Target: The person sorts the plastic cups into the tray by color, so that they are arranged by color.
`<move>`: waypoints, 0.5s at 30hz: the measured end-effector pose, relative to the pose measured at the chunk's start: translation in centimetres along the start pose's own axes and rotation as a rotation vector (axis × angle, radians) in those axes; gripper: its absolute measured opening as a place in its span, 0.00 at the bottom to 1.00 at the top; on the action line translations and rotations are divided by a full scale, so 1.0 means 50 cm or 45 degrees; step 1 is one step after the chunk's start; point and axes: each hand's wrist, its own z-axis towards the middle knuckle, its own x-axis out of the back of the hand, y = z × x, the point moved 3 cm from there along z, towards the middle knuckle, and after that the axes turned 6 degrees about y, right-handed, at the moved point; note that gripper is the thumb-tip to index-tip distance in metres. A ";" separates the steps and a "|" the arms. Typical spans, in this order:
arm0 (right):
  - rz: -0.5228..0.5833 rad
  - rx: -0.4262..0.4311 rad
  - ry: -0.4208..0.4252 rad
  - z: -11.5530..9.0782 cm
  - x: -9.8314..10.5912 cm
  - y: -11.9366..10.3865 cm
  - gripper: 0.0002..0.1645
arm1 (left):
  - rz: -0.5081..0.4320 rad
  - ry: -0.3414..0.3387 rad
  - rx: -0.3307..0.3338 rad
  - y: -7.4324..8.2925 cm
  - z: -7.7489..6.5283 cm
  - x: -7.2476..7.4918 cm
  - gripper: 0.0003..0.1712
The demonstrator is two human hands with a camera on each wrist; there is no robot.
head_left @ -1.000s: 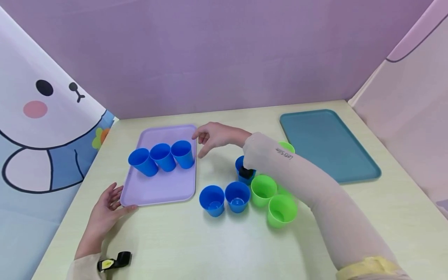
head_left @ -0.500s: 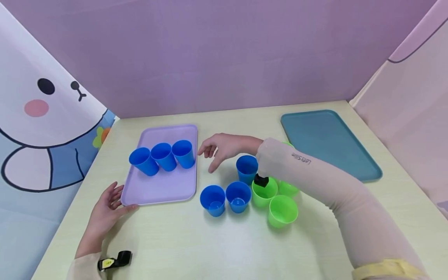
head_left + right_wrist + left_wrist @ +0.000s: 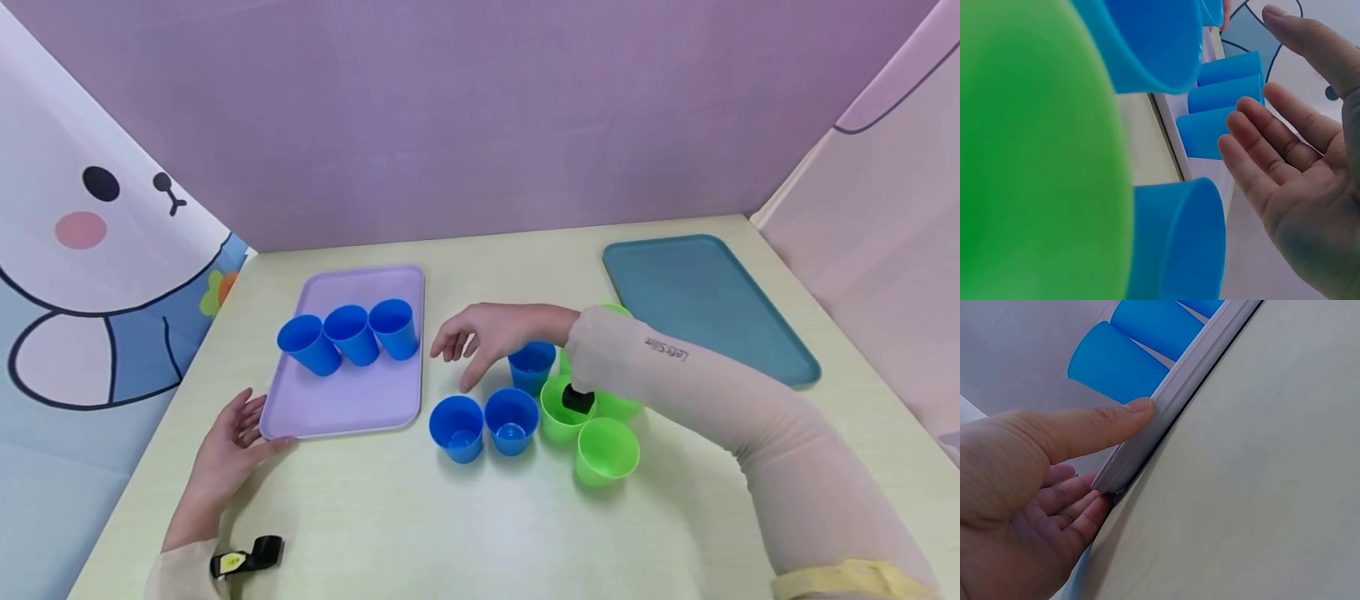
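My left hand (image 3: 227, 454) holds the front left corner of the purple tray (image 3: 341, 408). In the left wrist view its thumb (image 3: 1107, 428) lies against the rim while the fingers sit at the corner. Three blue cups stand in a row on that tray, the rightmost cup (image 3: 393, 329) near its right side. Empty-handed, my right hand (image 3: 491, 333) hovers with relaxed fingers above three other blue cups on the table. The front left cup (image 3: 456, 429) and front middle cup (image 3: 512, 422) are beside each other; the back cup (image 3: 532, 367) is partly behind my wrist.
Several green cups cluster right of the blue ones, the nearest green cup (image 3: 607, 452) in front; my right sleeve (image 3: 675, 375) covers part of the group. A teal tray (image 3: 705, 300) lies at the back right. A purple backdrop (image 3: 487, 125) rises behind the table.
My right hand has moved right and toward me, from beside the purple tray's right edge to over the blue cups. My left hand and the cups stay put.
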 end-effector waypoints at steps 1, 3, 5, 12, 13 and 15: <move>0.006 0.006 -0.010 -0.001 -0.003 0.001 0.34 | 0.001 0.000 0.001 0.000 0.000 0.000 0.64; 0.015 0.021 -0.028 -0.004 -0.008 0.002 0.34 | 0.003 -0.002 0.005 0.000 -0.001 0.000 0.64; 0.023 0.035 -0.047 -0.007 -0.013 0.001 0.34 | 0.006 -0.002 0.007 -0.001 -0.001 -0.001 0.64; 0.050 0.034 -0.120 -0.012 -0.027 -0.002 0.34 | 0.007 -0.005 0.013 -0.002 -0.001 0.000 0.64; 0.052 0.032 -0.133 -0.012 -0.029 -0.003 0.35 | 0.005 -0.006 0.014 -0.002 -0.001 0.000 0.64; 0.058 0.030 -0.160 -0.014 -0.032 -0.004 0.36 | 0.005 -0.009 0.017 -0.003 0.000 0.000 0.64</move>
